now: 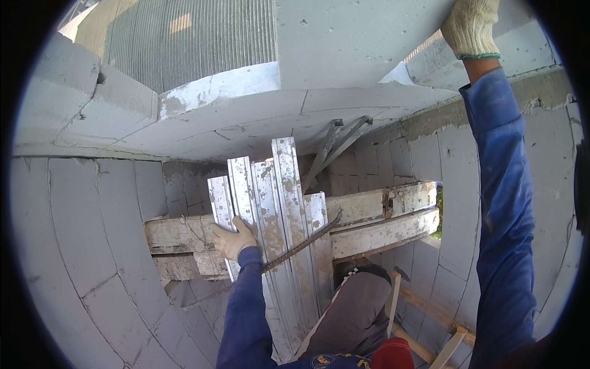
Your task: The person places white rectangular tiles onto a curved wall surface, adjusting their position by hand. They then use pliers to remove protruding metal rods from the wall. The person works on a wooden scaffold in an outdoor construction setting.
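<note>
My left hand (235,239), in a pale work glove, rests against the left side of a bundle of silvery metal channels (284,203). Its fingers are spread, lying flat and not wrapped round anything. Dried mortar spots the long channels, which stand on a slant. My right arm reaches up, and my right hand (472,27), in a knitted glove with a green cuff edge, is at the right edge of a large grey block (362,43). It appears closed on that edge; the fingertips are hidden. The block stands upright on the wall top.
Two mortar-stained beams (384,234) cross behind the channels between grey block walls (80,227). A rusty ribbed bar (301,246) lies slantwise over the channels. A metal bracket (338,144) leans at the far wall. Wooden bars (424,310) stand lower right. Corrugated roofing (190,37) lies beyond.
</note>
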A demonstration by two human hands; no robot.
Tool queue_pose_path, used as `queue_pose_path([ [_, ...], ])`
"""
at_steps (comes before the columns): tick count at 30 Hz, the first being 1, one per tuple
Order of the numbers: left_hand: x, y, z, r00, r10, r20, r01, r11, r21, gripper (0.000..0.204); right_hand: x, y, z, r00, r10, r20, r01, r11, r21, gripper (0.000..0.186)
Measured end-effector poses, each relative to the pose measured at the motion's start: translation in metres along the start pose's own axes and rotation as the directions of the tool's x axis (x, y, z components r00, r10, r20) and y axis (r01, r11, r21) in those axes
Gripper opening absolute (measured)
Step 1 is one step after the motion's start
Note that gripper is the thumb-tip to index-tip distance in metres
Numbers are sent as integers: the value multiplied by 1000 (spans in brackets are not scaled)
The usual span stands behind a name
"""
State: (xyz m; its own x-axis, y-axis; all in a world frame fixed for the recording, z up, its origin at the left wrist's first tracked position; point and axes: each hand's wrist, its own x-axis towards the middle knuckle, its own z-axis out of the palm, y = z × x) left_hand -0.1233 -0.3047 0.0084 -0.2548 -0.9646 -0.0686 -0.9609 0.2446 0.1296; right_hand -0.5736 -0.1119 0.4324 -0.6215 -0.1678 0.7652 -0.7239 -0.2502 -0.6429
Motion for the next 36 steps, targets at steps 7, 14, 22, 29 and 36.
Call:
queue_pose_path([
  [7,6,23,-26,1000,-3,30,3,1000,-6,88,-12,-21,23,980,-7,-198,-26,987,-161,96],
  [14,7,3,-12,999,30,-30,-31,999,-18,90,0,-4,-20,940,105,-324,-158,977,-140,96],
  [22,-6,-1,-7,1000,17,-15,-18,998,-60,91,-16,5,-35,879,384,-284,-424,900,-97,90],
  [29,-1,-14,-18,995,64,-78,-77,981,-176,89,-32,-44,-7,931,198,-305,-306,880,-363,67],
  [36,41,171,-153,783,582,-221,-348,115,-930,88,-43,-50,-6,914,195,-355,-278,940,-200,95],
])
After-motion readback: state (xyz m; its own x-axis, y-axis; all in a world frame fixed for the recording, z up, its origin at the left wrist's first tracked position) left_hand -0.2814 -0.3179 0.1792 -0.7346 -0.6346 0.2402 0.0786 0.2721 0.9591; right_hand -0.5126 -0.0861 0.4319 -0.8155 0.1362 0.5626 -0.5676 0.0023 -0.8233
